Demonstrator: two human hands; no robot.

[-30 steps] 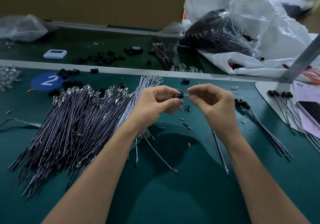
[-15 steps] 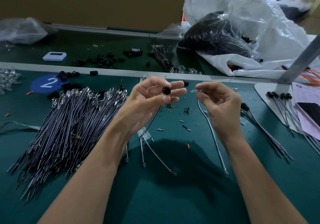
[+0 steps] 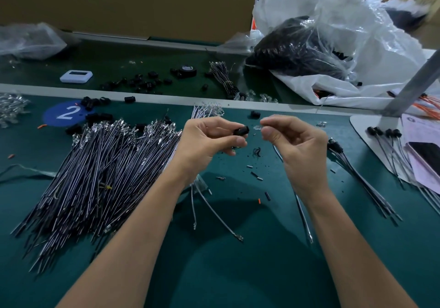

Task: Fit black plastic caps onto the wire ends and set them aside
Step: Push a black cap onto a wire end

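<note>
My left hand [image 3: 207, 141] pinches a small black plastic cap [image 3: 241, 131] between thumb and fingers above the green mat. My right hand [image 3: 295, 145] pinches the clear-tipped end of a thin wire [image 3: 303, 217], whose length hangs down behind the wrist to the mat. The clear tip sits a short gap to the right of the cap, not touching it. A big heap of uncapped wires [image 3: 100, 172] lies at the left. Capped wires [image 3: 362, 176] lie in a row at the right.
Loose black caps [image 3: 95, 104] are scattered by the blue "2" sticker [image 3: 65, 114] and on the far belt. Two stray wires [image 3: 214, 210] lie below my left hand. White plastic bags [image 3: 333, 45] stand at the back right; papers and a metal post [image 3: 409, 88] at the right.
My left hand has turned the cap from facing me to lying sideways towards the wire tip. Both hands have drawn closer together after having parted half a second ago.
</note>
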